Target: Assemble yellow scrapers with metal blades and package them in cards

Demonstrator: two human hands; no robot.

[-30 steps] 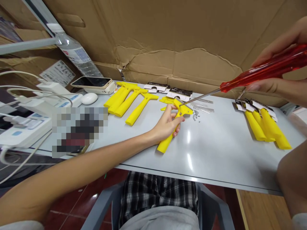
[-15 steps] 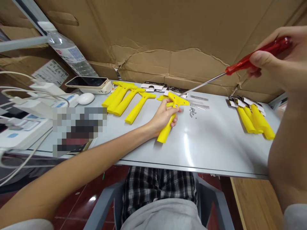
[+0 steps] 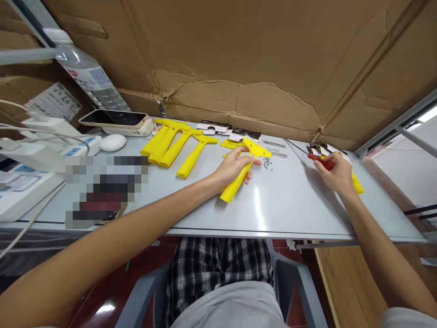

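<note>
My left hand (image 3: 234, 166) is closed around the handle of a yellow scraper (image 3: 236, 186), whose wide head points up and away from me. Low over the right part of the table, my right hand (image 3: 337, 175) grips a screwdriver by its red handle (image 3: 319, 160). The screwdriver's metal shaft (image 3: 296, 146) slants to the back left, apart from the scraper. Thin metal blades (image 3: 276, 144) and a cluster of small dark screws (image 3: 266, 164) lie just right of the scraper head. Flat yellow pieces (image 3: 229, 144) sit behind my left hand, partly hidden.
Several yellow scrapers (image 3: 191, 159) lie to the left. Black-and-white packaging cards (image 3: 244, 134) rest along the cardboard wall (image 3: 239, 54). More yellow scrapers (image 3: 357, 184) are partly behind my right hand. A phone (image 3: 114, 118), a bottle (image 3: 90, 73) and power strips (image 3: 23, 191) crowd the left.
My right hand has lowered the screwdriver from high on the right towards the table, taking its tip away from the scraper. My left hand still holds the scraper. The view has shifted slightly.
</note>
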